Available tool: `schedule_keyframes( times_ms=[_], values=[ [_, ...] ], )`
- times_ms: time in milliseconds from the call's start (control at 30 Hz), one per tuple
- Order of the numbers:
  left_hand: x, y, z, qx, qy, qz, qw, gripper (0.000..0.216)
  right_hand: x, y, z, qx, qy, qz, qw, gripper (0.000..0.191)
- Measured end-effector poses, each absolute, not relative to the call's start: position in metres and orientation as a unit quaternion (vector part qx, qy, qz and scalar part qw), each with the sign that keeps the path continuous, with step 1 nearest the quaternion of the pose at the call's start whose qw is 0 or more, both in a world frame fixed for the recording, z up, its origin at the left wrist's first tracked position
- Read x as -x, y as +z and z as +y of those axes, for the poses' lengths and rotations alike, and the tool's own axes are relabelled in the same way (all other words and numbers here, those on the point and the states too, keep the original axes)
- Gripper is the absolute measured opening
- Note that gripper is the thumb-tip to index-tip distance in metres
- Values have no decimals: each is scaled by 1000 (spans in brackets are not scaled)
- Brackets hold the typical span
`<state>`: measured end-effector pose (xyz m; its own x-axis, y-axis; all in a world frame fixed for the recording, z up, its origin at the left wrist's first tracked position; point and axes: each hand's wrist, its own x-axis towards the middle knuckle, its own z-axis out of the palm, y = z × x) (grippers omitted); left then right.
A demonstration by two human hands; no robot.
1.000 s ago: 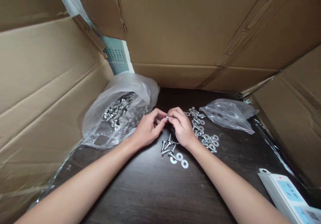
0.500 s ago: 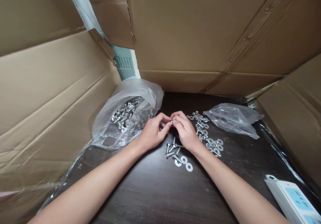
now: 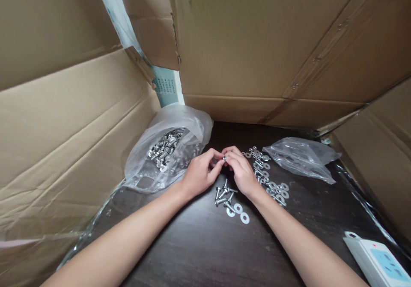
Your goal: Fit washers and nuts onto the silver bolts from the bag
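My left hand [image 3: 201,173] and my right hand [image 3: 241,172] meet fingertip to fingertip over a dark wooden table [image 3: 199,252]. Both pinch a small metal bolt [image 3: 224,159] between them. Just below the hands lie a few loose bolts [image 3: 224,193] and three flat washers [image 3: 238,211]. A row of assembled bolts and washers [image 3: 268,175] runs along the right side of my right hand. To the left stands an open clear plastic bag of bolts [image 3: 167,147].
A second, nearly flat clear bag [image 3: 300,158] lies at the right. A white power strip [image 3: 377,261] sits at the bottom right corner. Cardboard walls [image 3: 64,120] enclose the table on the left, back and right.
The view has shifted a little, so everything sits lower and further right in the picture. Both hands stay pinched together on the small bolt, with only slight finger movement.
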<state>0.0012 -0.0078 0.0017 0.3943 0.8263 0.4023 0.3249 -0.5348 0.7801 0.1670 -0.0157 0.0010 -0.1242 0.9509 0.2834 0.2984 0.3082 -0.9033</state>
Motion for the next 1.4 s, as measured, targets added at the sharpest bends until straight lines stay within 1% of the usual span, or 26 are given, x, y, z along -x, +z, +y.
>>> schedule_keyframes(
  times_ms=[67,167,200,267,367,433,500,567,600,700,800,867,1000,1133,1267,1400],
  values=[
    [-1,4,-10,-781,400,374,301,18,-167,0,-16,474,347,-655,475,29],
    [-2,5,-12,-793,381,377,289,43,-166,0,-16,466,347,-654,485,28],
    [-2,5,-13,-798,375,379,282,45,-166,1,-17,462,348,-656,485,28],
    [-2,6,-13,-805,364,387,265,41,-166,2,-18,452,354,-664,480,29],
    [1,17,-14,-821,320,405,245,27,-168,3,-18,439,381,-659,477,33],
    [8,36,-16,-845,258,415,216,16,-169,2,-17,434,402,-636,496,41],
    [18,64,-21,-859,188,439,184,14,-170,0,-16,437,414,-613,512,49],
    [31,94,-24,-839,150,492,179,16,-170,-2,-15,452,409,-607,510,52],
    [38,107,-25,-820,141,526,177,22,-169,-3,-15,461,399,-612,504,51],
    [61,129,-21,-757,115,634,107,35,-167,-4,-15,481,354,-634,491,44],
    [79,125,-10,-719,40,689,82,33,-165,-4,-15,485,331,-640,496,37],
    [86,114,-2,-710,18,701,71,30,-164,-4,-15,483,327,-641,500,35],
    [91,97,10,-703,51,708,41,29,-163,-3,-17,478,310,-653,498,31],
    [92,94,15,-700,80,709,38,32,-163,-2,-18,479,295,-665,492,27],
    [93,95,16,-670,66,740,18,39,-163,-1,-18,469,292,-671,494,25],
    [96,89,21,-676,58,734,33,35,-162,-1,-18,469,299,-675,485,27]
  ],
)
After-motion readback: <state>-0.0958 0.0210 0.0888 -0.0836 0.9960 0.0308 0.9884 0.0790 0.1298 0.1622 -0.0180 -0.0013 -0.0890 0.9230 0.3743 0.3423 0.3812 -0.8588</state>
